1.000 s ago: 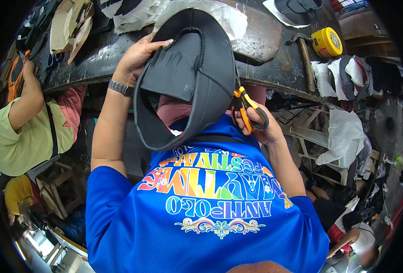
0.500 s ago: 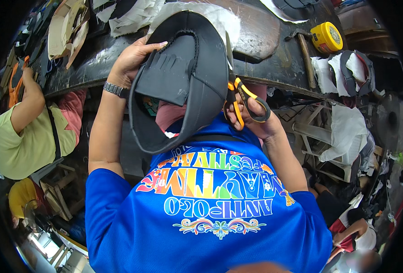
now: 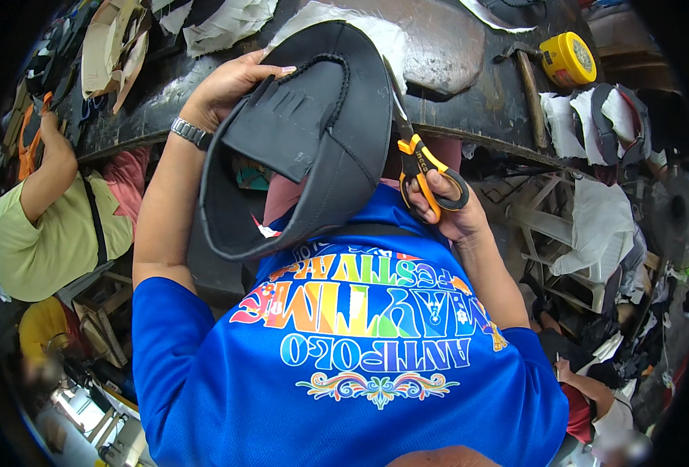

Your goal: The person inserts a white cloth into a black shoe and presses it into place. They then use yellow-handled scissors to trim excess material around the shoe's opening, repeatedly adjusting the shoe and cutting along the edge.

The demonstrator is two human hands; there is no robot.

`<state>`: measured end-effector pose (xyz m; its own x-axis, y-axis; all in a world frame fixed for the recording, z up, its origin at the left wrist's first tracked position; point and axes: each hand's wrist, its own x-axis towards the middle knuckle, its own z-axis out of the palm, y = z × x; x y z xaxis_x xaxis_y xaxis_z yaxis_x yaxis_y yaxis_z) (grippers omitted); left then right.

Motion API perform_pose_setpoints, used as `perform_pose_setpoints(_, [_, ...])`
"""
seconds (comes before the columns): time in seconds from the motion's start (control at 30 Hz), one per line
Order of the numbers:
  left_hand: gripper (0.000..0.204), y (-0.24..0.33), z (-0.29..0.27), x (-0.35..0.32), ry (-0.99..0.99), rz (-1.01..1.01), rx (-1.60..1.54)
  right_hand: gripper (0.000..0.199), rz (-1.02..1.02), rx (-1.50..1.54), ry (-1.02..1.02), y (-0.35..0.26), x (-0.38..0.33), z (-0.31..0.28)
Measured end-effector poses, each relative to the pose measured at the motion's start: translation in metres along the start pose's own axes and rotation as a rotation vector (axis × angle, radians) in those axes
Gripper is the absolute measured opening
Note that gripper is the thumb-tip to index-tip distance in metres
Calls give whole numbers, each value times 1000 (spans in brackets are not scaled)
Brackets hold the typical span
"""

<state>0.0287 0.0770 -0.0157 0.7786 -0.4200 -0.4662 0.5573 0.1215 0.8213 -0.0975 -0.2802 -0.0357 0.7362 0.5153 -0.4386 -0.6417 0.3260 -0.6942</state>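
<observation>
both hands (image 3: pixel 231 86) full: black shoe upper (image 3: pixel 298 148), closed orange scissors (image 3: pixel 418 159).

Left hand (image 3: pixel 231 86) grips black shoe upper (image 3: pixel 305 140); right hand (image 3: pixel 445 210) works orange-handled scissors (image 3: pixel 418 159) along its edge.

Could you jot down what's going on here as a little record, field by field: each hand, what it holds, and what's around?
Left hand: left hand grips the top edge of a black shaped piece, holding it up
Right hand: right hand holds orange-handled scissors, fingers through the loops
Scissors: blades meet the piece's right edge
Wrist: metal watch on the left wrist
Bench: dark workbench with a yellow tape measure and a hammer
Nearby: another person in a pale green shirt, at left
</observation>
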Motion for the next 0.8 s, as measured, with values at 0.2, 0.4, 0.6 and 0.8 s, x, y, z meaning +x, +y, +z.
perform_pose_setpoints(0.2, [47,6,7,3,37,-97,78,47,57,-1,-33,-4,-4,-7])
perform_pose_setpoints(0.4, [48,0,16,11,24,-105,92,45,40,81,-8,-2,6,-7])
perform_pose_setpoints(0.6, [52,6,17,6,24,-153,180,43,35,146,-82,0,3,-16])
perform_pose_setpoints(0.8, [53,7,18,8,11,-184,196,41,59,104,-83,0,-4,-27])
